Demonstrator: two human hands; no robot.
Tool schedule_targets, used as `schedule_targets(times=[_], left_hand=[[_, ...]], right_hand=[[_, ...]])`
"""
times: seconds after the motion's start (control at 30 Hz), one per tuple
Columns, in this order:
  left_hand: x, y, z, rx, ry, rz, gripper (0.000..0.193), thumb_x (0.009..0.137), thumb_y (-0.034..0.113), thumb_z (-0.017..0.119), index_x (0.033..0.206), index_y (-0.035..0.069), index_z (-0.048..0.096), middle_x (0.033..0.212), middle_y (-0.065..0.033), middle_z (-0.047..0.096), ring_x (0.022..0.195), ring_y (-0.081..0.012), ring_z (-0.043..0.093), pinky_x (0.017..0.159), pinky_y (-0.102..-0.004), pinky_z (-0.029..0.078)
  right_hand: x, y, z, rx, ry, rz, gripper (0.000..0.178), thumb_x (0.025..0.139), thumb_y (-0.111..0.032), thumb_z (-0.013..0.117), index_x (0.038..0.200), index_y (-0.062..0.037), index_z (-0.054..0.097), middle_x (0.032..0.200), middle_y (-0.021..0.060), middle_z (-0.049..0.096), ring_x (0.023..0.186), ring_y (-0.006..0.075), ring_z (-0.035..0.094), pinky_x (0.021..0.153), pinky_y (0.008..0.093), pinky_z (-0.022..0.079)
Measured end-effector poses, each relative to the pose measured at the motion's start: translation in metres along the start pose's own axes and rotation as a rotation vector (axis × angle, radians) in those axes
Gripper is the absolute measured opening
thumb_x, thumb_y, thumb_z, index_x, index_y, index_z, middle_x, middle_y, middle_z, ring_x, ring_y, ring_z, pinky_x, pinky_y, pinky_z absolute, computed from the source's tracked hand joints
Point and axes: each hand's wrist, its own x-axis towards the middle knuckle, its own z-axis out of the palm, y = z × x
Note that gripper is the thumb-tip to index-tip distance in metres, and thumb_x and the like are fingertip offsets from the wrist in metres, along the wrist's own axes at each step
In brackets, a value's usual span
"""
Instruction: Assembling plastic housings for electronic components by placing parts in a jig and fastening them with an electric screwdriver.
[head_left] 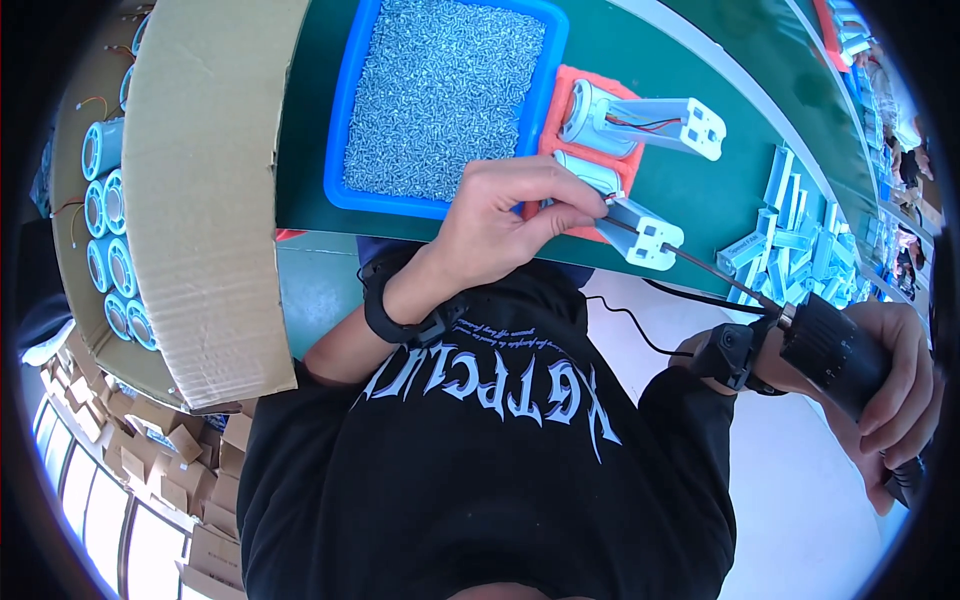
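My right hand [893,375] is wrapped round a black electric screwdriver [835,352]. Its long thin bit reaches left through the white end of a light blue plastic housing [640,237]. Over that housing, my left hand [515,210] is closed in a pinch near the bit's tip; what the fingertips hold is too small to make out. The housing's round end rests in a red-orange holder [552,97], partly hidden by my left hand. Behind it in the same holder lies a second light blue housing [655,120], with red and black wires inside its arm.
A blue tray [335,150] full of small screws sits left of the holder on the green table [700,200]. At far left, a cardboard box [215,200] holds several round blue-rimmed parts [120,265]. Light blue plastic pieces [800,250] are heaped at right.
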Motion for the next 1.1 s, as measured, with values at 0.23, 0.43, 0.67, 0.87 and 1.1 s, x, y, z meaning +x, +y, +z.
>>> schedule_targets(times=[0.23, 0.43, 0.67, 0.87, 1.1], left_hand=[[0.002, 0.006, 0.001, 0.255, -0.047, 0.193, 0.013, 0.073, -0.006, 0.070, 0.085, 0.000, 0.069, 0.083, -0.0102, 0.070, 0.076, -0.0214, 0.068, 0.067, -0.0297, 0.053], [0.006, 0.029, -0.026, 0.533, 0.116, 0.368, 0.017, 0.071, -0.001, 0.072, 0.087, 0.002, 0.068, 0.082, -0.0084, 0.068, 0.075, -0.0239, 0.065, 0.067, -0.0319, 0.051], [0.000, 0.017, -0.050, 0.984, -0.281, -0.308, 0.014, 0.075, 0.006, 0.069, 0.088, 0.007, 0.064, 0.080, -0.0097, 0.057, 0.082, -0.0313, 0.058, 0.072, -0.0417, 0.047], [-0.002, 0.015, -0.046, 0.948, -0.179, -0.267, 0.007, 0.078, 0.008, 0.067, 0.082, 0.006, 0.062, 0.077, -0.0107, 0.055, 0.081, -0.0320, 0.059, 0.069, -0.0421, 0.047], [0.003, 0.007, -0.049, 0.942, -0.205, -0.210, 0.004, 0.078, 0.008, 0.067, 0.080, 0.005, 0.066, 0.077, -0.0108, 0.055, 0.074, -0.0309, 0.060, 0.065, -0.0413, 0.049]], right_hand=[[0.003, 0.021, 0.021, -0.065, 0.027, 0.016, 0.017, 0.077, -0.015, 0.076, 0.071, -0.0072, 0.062, 0.069, 0.0034, 0.066, 0.058, 0.0148, 0.066, 0.059, 0.0241, 0.059], [0.004, 0.031, 0.030, -0.126, 0.037, 0.038, 0.016, 0.077, -0.011, 0.075, 0.071, -0.0043, 0.061, 0.069, 0.0048, 0.065, 0.056, 0.0153, 0.065, 0.055, 0.0250, 0.059], [0.003, 0.040, 0.033, -0.191, -0.129, 0.166, 0.047, 0.069, -0.050, 0.080, 0.068, -0.0089, 0.059, 0.072, 0.0001, 0.063, 0.058, 0.0125, 0.065, 0.058, 0.0223, 0.057], [0.003, 0.044, 0.034, -0.204, -0.122, 0.146, 0.048, 0.070, -0.051, 0.080, 0.068, -0.0086, 0.057, 0.072, 0.0000, 0.062, 0.056, 0.0123, 0.065, 0.056, 0.0227, 0.057], [0.008, 0.051, 0.038, -0.224, -0.105, 0.159, 0.049, 0.070, -0.052, 0.079, 0.069, -0.0092, 0.055, 0.073, -0.0001, 0.062, 0.056, 0.0119, 0.064, 0.055, 0.0218, 0.056]])
